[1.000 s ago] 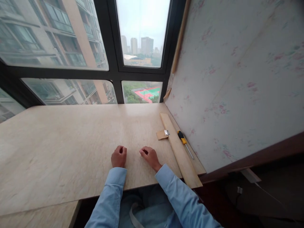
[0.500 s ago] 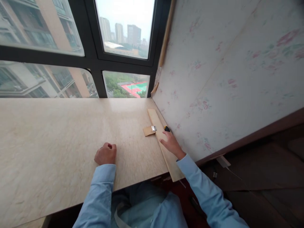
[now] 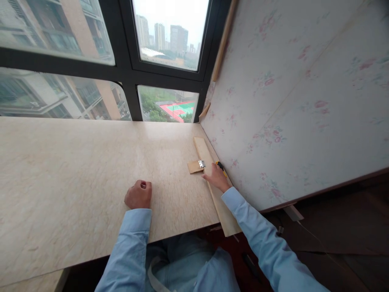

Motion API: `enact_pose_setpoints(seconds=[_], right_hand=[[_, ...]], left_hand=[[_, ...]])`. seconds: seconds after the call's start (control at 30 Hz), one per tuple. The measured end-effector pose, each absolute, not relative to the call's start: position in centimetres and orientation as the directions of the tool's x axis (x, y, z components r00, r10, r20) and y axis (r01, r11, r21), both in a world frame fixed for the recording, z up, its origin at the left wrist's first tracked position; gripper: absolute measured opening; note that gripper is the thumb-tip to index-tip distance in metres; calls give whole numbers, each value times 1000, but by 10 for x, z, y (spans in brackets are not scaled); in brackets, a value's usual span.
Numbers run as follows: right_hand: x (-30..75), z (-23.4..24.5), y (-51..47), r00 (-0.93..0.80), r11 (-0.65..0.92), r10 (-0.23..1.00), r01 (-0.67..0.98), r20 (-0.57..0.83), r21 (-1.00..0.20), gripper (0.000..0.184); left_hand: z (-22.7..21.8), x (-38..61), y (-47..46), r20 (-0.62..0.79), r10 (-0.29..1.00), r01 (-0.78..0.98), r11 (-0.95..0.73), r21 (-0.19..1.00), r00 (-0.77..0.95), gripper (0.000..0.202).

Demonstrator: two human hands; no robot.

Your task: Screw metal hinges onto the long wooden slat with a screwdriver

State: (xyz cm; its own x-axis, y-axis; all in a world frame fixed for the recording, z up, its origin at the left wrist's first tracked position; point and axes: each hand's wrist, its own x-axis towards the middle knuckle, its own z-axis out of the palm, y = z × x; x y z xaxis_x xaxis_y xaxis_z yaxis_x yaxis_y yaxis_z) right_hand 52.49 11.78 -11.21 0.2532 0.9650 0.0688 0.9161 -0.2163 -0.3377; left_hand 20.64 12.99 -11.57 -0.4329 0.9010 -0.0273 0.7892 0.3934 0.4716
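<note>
My left hand (image 3: pixel 139 194) rests on the pale marble-look tabletop (image 3: pixel 75 162) in a loose fist with nothing visible in it. My right hand (image 3: pixel 215 177) reaches out to the right, lying over a long wooden strip (image 3: pixel 203 150) and touching the yellow-and-black screwdriver (image 3: pixel 220 166) beside the wall. Whether its fingers have closed on the screwdriver is hidden. Just left of the strip lies a small wooden piece (image 3: pixel 193 166) joined to it by a metal hinge (image 3: pixel 201 164).
A flower-patterned wall panel (image 3: pixel 288 101) leans along the right side of the table. Dark-framed windows (image 3: pixel 127 73) stand at the back, with buildings outside. The strip overhangs the table's near edge (image 3: pixel 182 231).
My right hand left the table centre and reached right to the strip and screwdriver. The left hand stayed fisted in place. The view swung slightly.
</note>
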Motion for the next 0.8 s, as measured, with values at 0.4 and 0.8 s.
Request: enact_pose_setpoints(seconds=[0.4,0.8], right_hand=[[522,-128,113,337,-200,905,874,258,-442,67],[481,-105,95,319,29,849,767,421,-641,73]], left_hand=[[-120,204,131,-31,896,767,398,503,-444,25],[-127,200,130,10,893,641,315,700,-450,19]])
